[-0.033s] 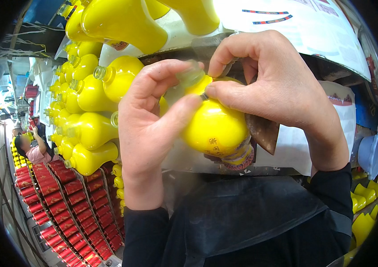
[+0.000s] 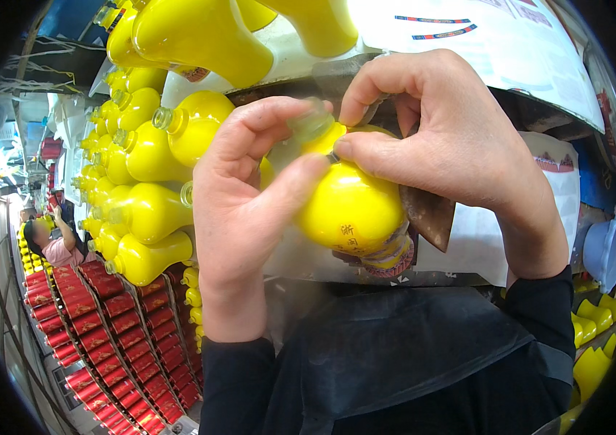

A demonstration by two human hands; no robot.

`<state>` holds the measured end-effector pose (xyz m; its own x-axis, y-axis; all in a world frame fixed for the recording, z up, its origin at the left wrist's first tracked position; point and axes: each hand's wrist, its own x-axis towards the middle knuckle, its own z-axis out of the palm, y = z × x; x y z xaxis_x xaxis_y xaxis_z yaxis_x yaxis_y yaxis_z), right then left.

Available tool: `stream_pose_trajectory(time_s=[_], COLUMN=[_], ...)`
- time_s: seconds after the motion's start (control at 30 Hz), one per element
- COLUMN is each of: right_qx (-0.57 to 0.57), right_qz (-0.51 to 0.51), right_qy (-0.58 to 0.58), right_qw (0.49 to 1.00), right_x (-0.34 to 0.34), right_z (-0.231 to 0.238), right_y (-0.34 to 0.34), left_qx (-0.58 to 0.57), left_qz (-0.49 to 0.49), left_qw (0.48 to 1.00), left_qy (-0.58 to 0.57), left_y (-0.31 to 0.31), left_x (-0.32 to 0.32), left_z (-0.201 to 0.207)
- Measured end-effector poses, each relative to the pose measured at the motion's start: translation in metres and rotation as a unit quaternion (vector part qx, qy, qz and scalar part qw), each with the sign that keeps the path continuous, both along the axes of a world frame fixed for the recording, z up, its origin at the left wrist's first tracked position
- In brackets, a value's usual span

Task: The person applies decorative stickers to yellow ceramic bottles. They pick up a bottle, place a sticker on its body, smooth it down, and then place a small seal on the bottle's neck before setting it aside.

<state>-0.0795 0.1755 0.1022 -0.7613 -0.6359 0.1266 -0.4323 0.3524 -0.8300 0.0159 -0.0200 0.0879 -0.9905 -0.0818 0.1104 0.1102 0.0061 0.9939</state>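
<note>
A glossy yellow glass bottle (image 2: 351, 206) lies tilted in front of me, its clear mouth pointing up and left. My left hand (image 2: 246, 188) curls round the bottle's neck, fingers behind and thumb on the near side. At the same neck, the thumb and forefinger of my right hand (image 2: 438, 130) close from the other side. A bit of a narrow dark label strip (image 2: 333, 157) shows between the two thumbs; the rest is hidden. The bottle's lower end carries a reddish patterned band (image 2: 395, 267). A brown pointed piece (image 2: 430, 217) sits beside the bottle, under my right hand.
Several yellow bottles (image 2: 148, 152) stand packed at the left, with larger ones (image 2: 199, 36) nearby on the table. Two narrow label strips (image 2: 444, 33) lie on white sheets. Red cylinders (image 2: 109, 337) fill rows at lower left. A person (image 2: 61, 246) is farther off; a pale blue basin (image 2: 605, 250) is right.
</note>
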Motion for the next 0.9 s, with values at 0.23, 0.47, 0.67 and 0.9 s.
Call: stream_pose_trajectory(time_s=[0.23,0.47,0.67,0.9], right_qx=[0.002,-0.083,-0.09,-0.088], right_qz=[0.001,0.033,0.037,0.037], right_qy=[-0.002,-0.065,-0.066,-0.079], right_qw=[1.0,0.994,0.993,0.992], right_x=[0.002,0.0,0.001,0.002], right_z=[0.002,-0.01,-0.015,-0.015], right_y=[0.003,0.005,0.008,0.007], left_qx=[0.006,-0.005,-0.04,-0.042], left_qz=[0.002,0.0,0.038,0.062], left_qw=[1.0,1.0,0.998,0.997], left_qy=[-0.017,-0.011,-0.021,-0.017], left_y=[0.0,-0.001,0.003,0.009], left_x=[0.0,-0.002,-0.002,-0.001], left_z=[0.001,0.003,0.004,0.004])
